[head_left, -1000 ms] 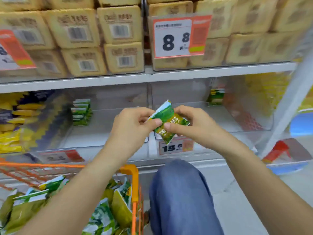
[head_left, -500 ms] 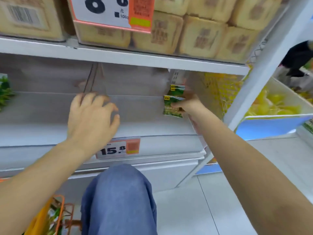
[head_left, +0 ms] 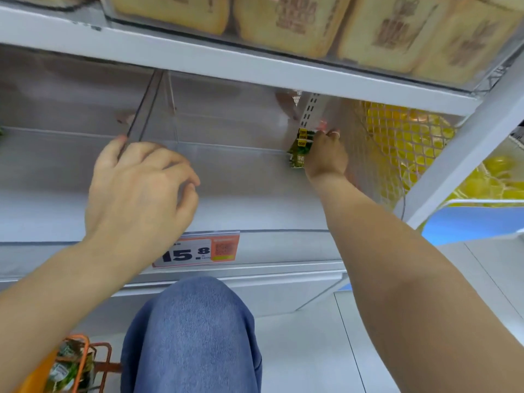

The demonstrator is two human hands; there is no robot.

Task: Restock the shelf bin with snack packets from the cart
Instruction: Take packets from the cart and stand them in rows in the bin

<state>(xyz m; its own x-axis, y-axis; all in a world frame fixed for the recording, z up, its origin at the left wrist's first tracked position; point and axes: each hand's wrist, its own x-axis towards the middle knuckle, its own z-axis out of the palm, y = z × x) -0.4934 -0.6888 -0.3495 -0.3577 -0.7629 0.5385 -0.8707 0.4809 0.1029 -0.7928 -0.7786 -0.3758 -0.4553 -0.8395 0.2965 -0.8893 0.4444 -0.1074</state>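
Since half a second ago the view has closed in on the shelf, and the right hand (head_left: 326,157) has pushed its packet flat against the small stack in the bin's far right corner; the left hand has barely shifted.

At bottom left, the orange wire cart (head_left: 80,361) shows one corner, with green glossy packets (head_left: 68,364) crumpled inside. Above it the left hand (head_left: 139,191) hovers over the bin's front, fingers loosely curled and slightly apart, holding nothing, one fingertip near the thin clear plastic divider (head_left: 141,114). The clear plastic shelf bin (head_left: 241,177) is wide, smooth and shallow, with an orange and white price tag (head_left: 197,252) on its front rail. A blue denim knee (head_left: 192,330) sits below the tag.

The green and yellow snack packets (head_left: 300,148) stand upright on edge at the bin's back right, long axis vertical, printed faces turned left. The right hand's fingers are curled over the nearest one, pressing it to the others. Right of the hand, a white mesh wall (head_left: 377,143) fronts yellow goods. Overhead, tan soft-cornered bread packs (head_left: 283,21) line the upper shelf.
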